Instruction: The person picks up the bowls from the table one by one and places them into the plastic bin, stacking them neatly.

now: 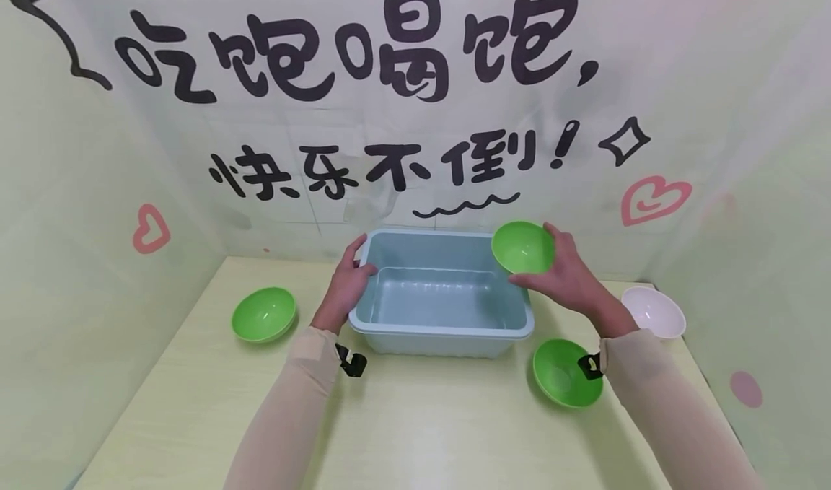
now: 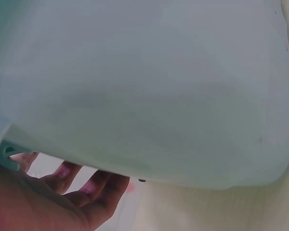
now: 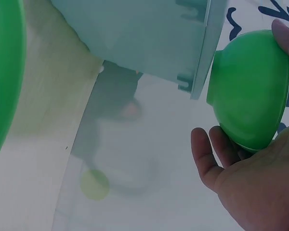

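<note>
A light blue plastic basin (image 1: pixel 441 344) stands on the table against the back wall, with nothing inside it. My left hand (image 1: pixel 347 284) grips its left rim, thumb over the edge and fingers along the outside; the left wrist view shows these fingers (image 2: pixel 106 197) beside the basin's wall. My right hand (image 1: pixel 568 277) holds a small green bowl (image 1: pixel 522 247) by its rim, above the basin's back right corner. In the right wrist view this bowl (image 3: pixel 250 91) is tipped on its side, its foot towards the basin's rim (image 3: pixel 208 53).
One green bowl (image 1: pixel 264 315) sits on the table (image 1: pixel 415 418) left of the basin. Another green bowl (image 1: pixel 561 374) lies at the front right, below my right wrist. A white bowl (image 1: pixel 656 313) is near the right edge, partly behind my forearm. Printed sheets enclose the table.
</note>
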Demonstrator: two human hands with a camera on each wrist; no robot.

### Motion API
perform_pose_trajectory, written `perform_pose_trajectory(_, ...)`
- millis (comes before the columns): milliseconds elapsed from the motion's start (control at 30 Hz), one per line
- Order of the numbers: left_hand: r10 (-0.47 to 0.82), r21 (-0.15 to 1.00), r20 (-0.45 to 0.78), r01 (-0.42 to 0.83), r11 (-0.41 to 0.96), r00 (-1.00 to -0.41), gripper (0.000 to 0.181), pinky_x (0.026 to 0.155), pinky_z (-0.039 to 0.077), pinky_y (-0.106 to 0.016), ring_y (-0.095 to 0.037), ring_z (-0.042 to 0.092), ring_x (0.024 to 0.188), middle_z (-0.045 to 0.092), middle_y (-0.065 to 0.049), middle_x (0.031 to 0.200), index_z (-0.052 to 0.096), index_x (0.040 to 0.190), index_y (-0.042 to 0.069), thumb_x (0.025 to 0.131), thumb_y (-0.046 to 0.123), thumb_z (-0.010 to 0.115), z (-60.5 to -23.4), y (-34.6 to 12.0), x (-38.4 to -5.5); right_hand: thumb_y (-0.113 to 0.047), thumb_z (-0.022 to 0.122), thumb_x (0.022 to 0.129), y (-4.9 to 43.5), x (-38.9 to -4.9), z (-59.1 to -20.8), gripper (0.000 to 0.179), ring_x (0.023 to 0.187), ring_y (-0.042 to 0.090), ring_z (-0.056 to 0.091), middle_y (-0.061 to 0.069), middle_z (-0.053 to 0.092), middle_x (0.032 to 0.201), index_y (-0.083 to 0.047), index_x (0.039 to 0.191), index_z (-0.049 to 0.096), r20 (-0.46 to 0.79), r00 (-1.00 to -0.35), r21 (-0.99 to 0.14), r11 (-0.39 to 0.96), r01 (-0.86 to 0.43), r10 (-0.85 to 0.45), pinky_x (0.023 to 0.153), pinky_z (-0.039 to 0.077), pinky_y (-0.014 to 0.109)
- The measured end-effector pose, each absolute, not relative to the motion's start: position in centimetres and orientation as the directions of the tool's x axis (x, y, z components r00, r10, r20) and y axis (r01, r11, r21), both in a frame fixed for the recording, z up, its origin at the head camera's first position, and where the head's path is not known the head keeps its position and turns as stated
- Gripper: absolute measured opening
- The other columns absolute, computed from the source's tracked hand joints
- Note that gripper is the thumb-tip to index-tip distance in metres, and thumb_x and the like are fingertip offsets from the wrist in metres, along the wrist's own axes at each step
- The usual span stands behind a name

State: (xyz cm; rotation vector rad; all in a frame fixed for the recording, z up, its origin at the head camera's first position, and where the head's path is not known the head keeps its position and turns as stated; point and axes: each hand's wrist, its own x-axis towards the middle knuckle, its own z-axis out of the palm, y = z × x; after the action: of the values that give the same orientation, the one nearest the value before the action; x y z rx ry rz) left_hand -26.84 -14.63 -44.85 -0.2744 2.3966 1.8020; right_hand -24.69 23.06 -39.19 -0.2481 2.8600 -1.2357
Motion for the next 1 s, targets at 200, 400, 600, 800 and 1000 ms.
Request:
perform_pose_trajectory(200, -0.063, 0.935, -0.216, -0.225, 0.275, -0.974, 0.072, 0.103, 0.049, -0.055, -0.038, 0.054, 0.130, 0.045, -0.020, 0.154, 0.020, 0.163, 0.037, 0.099, 0.017, 0.048, -44.8, -14.5, -26.8, -0.038, 0.086, 0.079, 22.0, -24.7, -39.3, 0.121, 0.126, 0.042, 0.047, 0.029, 0.029, 0.151, 0.000, 0.162, 0.008, 0.058, -0.981, -0.727, 0.665, -0.169, -0.185, 0.104, 0.047, 0.059)
perform_pose_trajectory(400, -0.083, 0.929, -0.221, -0.236, 0.285, -0.972, 0.073, 0.105, 0.048, -0.056, -0.037, 0.053, 0.130, 0.046, -0.020, 0.153, 0.021, 0.162, 0.037, 0.098, 0.016, 0.048, -44.6, -14.6, -26.9, -0.040, 0.088, 0.077, 20.7, -24.8, -39.4, 0.121, 0.125, 0.041, 0.049, 0.027, 0.031, 0.151, -0.002, 0.162, 0.010, 0.059, -0.975, -0.718, 0.670, -0.190, -0.213, 0.105, 0.047, 0.059)
perform_pose_trajectory(600, -0.093, 0.926, -0.234, -0.250, 0.281, -0.968, 0.074, 0.107, 0.047, -0.057, -0.037, 0.053, 0.130, 0.046, -0.020, 0.153, 0.022, 0.162, 0.038, 0.098, 0.015, 0.048, -44.7, -14.4, -26.8, -0.040, 0.089, 0.075, 19.4, -24.8, -39.6, 0.122, 0.122, 0.039, 0.051, 0.026, 0.035, 0.150, -0.001, 0.162, 0.013, 0.057, -0.964, -0.699, 0.679, -0.225, -0.261, 0.105, 0.048, 0.057)
perform_pose_trajectory(800, -0.094, 0.926, -0.229, -0.247, 0.287, -0.969, 0.073, 0.107, 0.047, -0.056, -0.037, 0.053, 0.130, 0.046, -0.019, 0.153, 0.021, 0.162, 0.038, 0.097, 0.015, 0.047, -44.6, -14.4, -26.8, -0.037, 0.089, 0.074, 18.6, -24.9, -39.9, 0.121, 0.121, 0.039, 0.052, 0.028, 0.037, 0.147, 0.002, 0.160, 0.015, 0.073, -0.955, -0.698, 0.669, -0.255, -0.288, 0.105, 0.047, 0.056)
perform_pose_trajectory(1000, -0.094, 0.930, -0.219, -0.237, 0.281, -0.971, 0.074, 0.105, 0.048, -0.056, -0.037, 0.054, 0.128, 0.047, -0.020, 0.152, 0.022, 0.162, 0.037, 0.096, 0.015, 0.048, -44.5, -14.4, -26.7, -0.039, 0.090, 0.073, 17.8, -25.0, -40.3, 0.122, 0.121, 0.039, 0.053, 0.027, 0.037, 0.147, 0.002, 0.161, 0.015, 0.046, -0.954, -0.709, 0.663, -0.240, -0.295, 0.105, 0.047, 0.056)
